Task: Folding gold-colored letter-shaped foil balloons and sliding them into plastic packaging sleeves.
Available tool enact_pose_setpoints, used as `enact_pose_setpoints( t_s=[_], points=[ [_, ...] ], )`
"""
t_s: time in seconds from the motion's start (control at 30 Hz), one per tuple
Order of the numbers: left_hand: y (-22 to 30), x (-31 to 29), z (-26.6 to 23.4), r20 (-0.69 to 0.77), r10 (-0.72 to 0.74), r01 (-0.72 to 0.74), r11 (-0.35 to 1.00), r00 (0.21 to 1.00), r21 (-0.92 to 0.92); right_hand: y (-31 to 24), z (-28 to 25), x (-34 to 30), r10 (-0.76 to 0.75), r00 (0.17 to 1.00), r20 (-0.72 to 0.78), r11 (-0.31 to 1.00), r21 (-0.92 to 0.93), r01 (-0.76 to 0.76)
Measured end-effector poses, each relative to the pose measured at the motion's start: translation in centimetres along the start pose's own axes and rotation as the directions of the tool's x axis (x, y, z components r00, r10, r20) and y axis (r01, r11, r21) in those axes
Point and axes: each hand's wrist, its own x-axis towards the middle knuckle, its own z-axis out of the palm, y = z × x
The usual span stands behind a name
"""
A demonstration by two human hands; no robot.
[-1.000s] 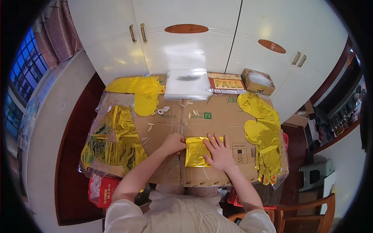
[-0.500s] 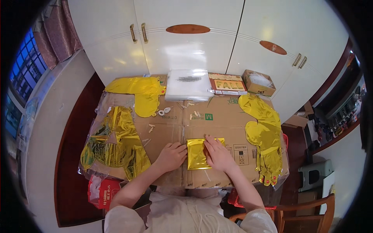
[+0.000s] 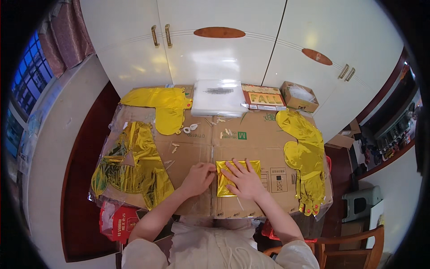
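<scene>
Folded gold foil square (image 3: 237,177) lies flat on cardboard-covered table (image 3: 260,139), near front edge, centre. Right hand (image 3: 244,179) spread flat on top, fingers splayed, pressing, not gripping. Left hand (image 3: 197,178) loosely curled at left edge of square, fingertips touching; pinch unclear. Foil looks thin, light, slippery, crease-prone, likely springs open. Best hold: pinch folded edge, keep palm down.

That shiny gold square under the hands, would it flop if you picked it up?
Probably floppy: the folded gold foil square looks thin and crinkled, pressed flat by the right hand. Likely light and slippery, given its glossy surface. The left hand touches its edge.
</scene>
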Motion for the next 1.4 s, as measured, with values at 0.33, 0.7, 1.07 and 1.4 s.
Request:
enact_pose_setpoints(
  t_s=[0.33, 0.7, 1.07, 1.4],
  points=[
    [-1.5, 5.3, 0.6, 0.241, -0.615, 0.652, 0.631, 0.750, -0.421, -0.3, 0.0, 0.1, 0.007, 1.000, -0.014, 1.000, -0.011, -0.007],
    [-0.4, 5.4, -1.1, 0.119, -0.435, 0.446, 0.890, 0.893, -0.095, -0.4, -0.3, 0.0, 0.028, 0.999, -0.029, 1.000, -0.009, -0.028],
    [6.7, -3.3, 1.0, 0.188, 0.169, -0.234, 0.879, 0.967, 0.415, 4.8, -4.0, 0.2, 0.223, 0.967, 0.120, 0.931, 0.268, -0.248],
    [7.9, -5.0, 3.9, 0.187, 0.329, -0.378, 0.790, 0.926, 0.483, 8.1, -5.2, 5.2, -0.063, 0.848, 0.526, 0.822, 0.509, -0.255]
  ],
)
